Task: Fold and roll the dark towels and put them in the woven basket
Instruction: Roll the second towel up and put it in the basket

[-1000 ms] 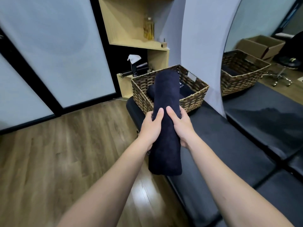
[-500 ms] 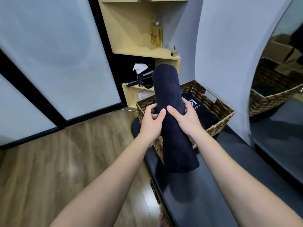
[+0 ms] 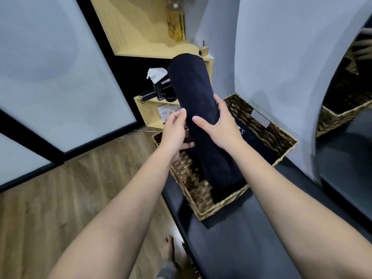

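Rolled dark towel (image 3: 198, 121): thick cylinder of soft, napped navy-black terry, held tilted, its far end raised toward the shelf, its near end dipping inside the woven basket (image 3: 203, 195).

Right hand (image 3: 220, 125): grip wrapped around the roll's middle, thumb across the near face, fingers curled round the right side. Left hand (image 3: 174, 133): grip on the roll's left flank, thumb up against the terry, fingers tucked beneath; how tightly they close cannot be told.

Basket: rectangular, coarse brown-and-tan weave with a braided rim. It sits on a desk (image 3: 231, 238) upholstered in smooth black padding. Inside lies another dark towel (image 3: 253, 141), flat, with pale lettering partly hidden by the right wrist.

Far behind: pale wooden shelf (image 3: 153, 48), boxy and plain-grained, carrying an amber-filled clear bottle (image 3: 175, 25). On a lower ledge, a white tissue (image 3: 156, 73) sticks up from a black holder.

Left: wood-plank floor (image 3: 60, 198), matte grain, and frosted panels in black frames. Right: a curved mirror edge (image 3: 320, 125) shows a reflected woven basket. A bare foot (image 3: 168, 250) stands on the floor near the desk's edge.
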`<state>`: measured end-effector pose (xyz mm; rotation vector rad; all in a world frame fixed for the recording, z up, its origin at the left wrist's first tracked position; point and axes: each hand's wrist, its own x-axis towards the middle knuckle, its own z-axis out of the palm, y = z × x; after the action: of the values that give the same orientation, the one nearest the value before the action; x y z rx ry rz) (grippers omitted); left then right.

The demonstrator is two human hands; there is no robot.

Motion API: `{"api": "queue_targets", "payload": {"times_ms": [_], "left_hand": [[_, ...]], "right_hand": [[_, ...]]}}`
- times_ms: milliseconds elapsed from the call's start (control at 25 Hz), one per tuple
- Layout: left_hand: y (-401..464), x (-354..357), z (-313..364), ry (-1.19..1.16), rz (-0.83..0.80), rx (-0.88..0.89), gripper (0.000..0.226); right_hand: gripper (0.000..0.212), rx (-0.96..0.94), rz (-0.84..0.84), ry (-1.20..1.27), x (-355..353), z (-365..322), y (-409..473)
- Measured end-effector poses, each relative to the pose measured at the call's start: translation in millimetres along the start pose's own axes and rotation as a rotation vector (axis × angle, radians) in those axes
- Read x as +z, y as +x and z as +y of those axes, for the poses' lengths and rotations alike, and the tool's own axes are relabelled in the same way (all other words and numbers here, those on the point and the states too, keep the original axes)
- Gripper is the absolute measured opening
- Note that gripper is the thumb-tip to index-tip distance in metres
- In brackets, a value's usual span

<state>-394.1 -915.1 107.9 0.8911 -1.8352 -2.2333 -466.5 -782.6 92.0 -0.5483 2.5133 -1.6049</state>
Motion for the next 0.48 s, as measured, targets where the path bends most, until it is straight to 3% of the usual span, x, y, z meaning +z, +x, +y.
{"api": "queue_targets", "payload": {"times_ms": [120, 240, 480], "left_hand": [[21.2, -5.3, 7.8, 0.127, -0.075, -0.137, 0.069], [38.5, -5.7, 1.7, 0.237, -0.1, -0.226, 0.092], [64.2, -0.5, -51.5, 0.201, -0.032, -0.452, 0.096]], "right_hand": [[0.105, 0.004, -0.017, -0.108, 15.3, 17.0, -1.0], [0.106, 0.051, -0.028, -0.214, 35.8, 35.9, -9.9], [0.107, 0.187, -0.083, -0.373, 69.3, 70.9, -32.9]]}}
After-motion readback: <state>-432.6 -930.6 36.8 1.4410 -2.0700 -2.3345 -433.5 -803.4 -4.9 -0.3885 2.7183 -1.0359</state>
